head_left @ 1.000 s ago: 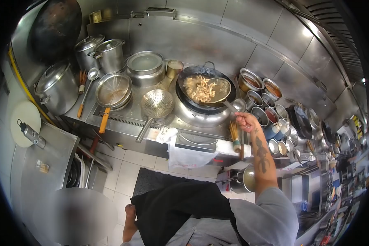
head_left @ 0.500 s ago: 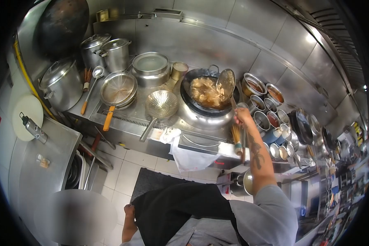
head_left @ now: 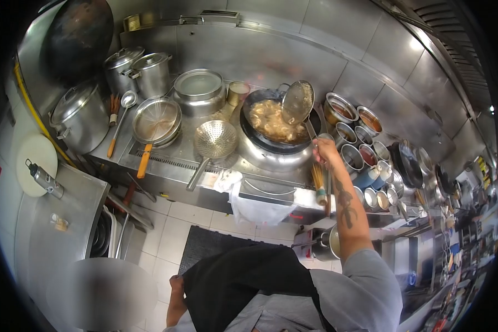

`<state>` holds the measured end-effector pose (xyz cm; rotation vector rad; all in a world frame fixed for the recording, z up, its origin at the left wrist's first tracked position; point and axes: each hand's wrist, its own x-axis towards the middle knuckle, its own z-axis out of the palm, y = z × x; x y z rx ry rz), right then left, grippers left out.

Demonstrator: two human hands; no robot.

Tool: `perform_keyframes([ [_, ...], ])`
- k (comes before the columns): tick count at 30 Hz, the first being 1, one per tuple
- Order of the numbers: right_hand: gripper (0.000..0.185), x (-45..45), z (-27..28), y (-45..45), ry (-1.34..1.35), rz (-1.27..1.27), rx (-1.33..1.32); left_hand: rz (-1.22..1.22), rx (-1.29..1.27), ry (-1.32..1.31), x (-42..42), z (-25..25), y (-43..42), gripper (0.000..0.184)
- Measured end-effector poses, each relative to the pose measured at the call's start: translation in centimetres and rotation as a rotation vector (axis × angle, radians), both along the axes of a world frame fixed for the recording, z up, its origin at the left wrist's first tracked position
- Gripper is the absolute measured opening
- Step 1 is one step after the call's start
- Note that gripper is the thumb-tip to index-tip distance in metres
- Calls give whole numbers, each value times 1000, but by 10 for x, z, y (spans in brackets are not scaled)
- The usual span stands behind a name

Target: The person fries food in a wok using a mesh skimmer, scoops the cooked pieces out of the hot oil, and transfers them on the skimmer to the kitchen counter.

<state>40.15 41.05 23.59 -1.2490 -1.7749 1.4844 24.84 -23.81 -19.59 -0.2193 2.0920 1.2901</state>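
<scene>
My right hand (head_left: 327,152) is closed round the handle of a round metal skimmer (head_left: 297,102). The skimmer's head is tilted steeply over the right side of a dark wok (head_left: 249,126). Brown liquid with pale pieces of food (head_left: 271,119) fills much of the wok, which sits on a round steel burner ring (head_left: 276,161). Low beside the black apron (head_left: 232,276), my left hand (head_left: 176,284) hangs with its fingers curled; what it holds, if anything, is hidden. A perforated strainer (head_left: 216,139) lies left of the wok.
Left of the wok are a wide pot (head_left: 199,105), a sieve (head_left: 152,124) with an orange handle, a ladle (head_left: 128,99) and lidded pots (head_left: 151,72). Sauce containers (head_left: 351,157) and a bamboo brush (head_left: 318,182) stand right. A white cloth (head_left: 260,207) hangs over the front edge.
The skimmer has shifted a little left and up, its head turned more upright. The food in the wok has spread lower. My left hand stays beside the apron.
</scene>
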Motion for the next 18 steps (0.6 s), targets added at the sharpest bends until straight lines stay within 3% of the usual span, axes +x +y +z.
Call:
perform_keyframes([
  [5, 24, 9, -12, 7, 23, 20, -44, 93, 17, 14, 6, 17, 18, 23],
  [10, 25, 26, -18, 21, 45, 27, -118, 37, -7, 23, 5, 19, 22, 26],
  [16, 22, 49, -6, 30, -31, -89, 83, -6, -21, -22, 0, -1, 9, 27],
  [18, 23, 53, -10, 40, -166, -66, 155, -21, -9, -37, 3, -3, 8, 28],
])
